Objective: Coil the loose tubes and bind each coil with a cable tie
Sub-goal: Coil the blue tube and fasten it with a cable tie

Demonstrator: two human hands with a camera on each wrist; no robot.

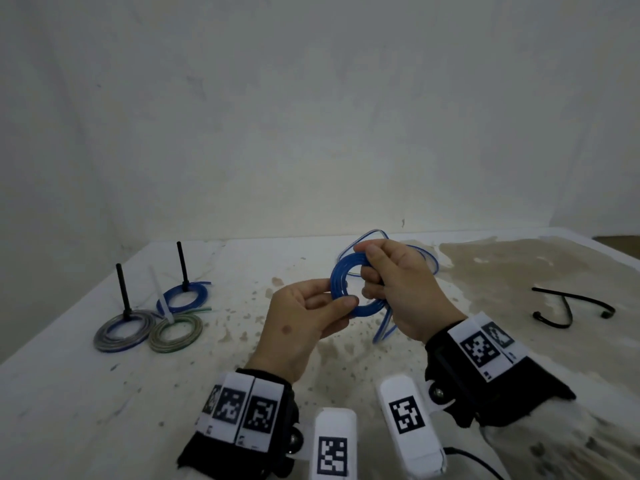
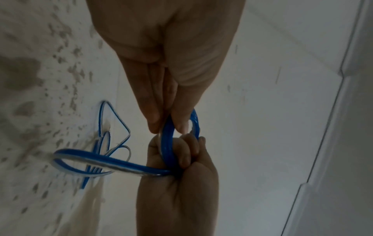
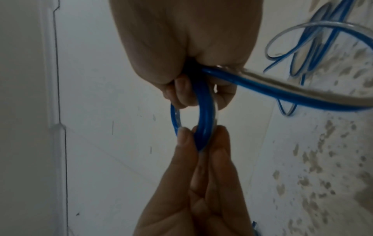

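Note:
I hold a small coil of blue tube (image 1: 341,278) upright above the table between both hands. My left hand (image 1: 311,306) pinches its lower left side with thumb and fingers, as the left wrist view shows (image 2: 167,127). My right hand (image 1: 391,289) grips the coil's right side, fingers curled through the ring (image 3: 193,95). The loose rest of the blue tube (image 1: 426,258) trails behind and below the right hand onto the table (image 2: 84,159). Two black cable ties (image 1: 568,306) lie at the right.
At the left lie three bound coils: a blue one (image 1: 183,299), a grey-blue one (image 1: 121,330) and a green-grey one (image 1: 176,332), with black tie tails (image 1: 123,289) standing up. The white table (image 1: 69,393) is stained brown towards the right. A wall rises behind.

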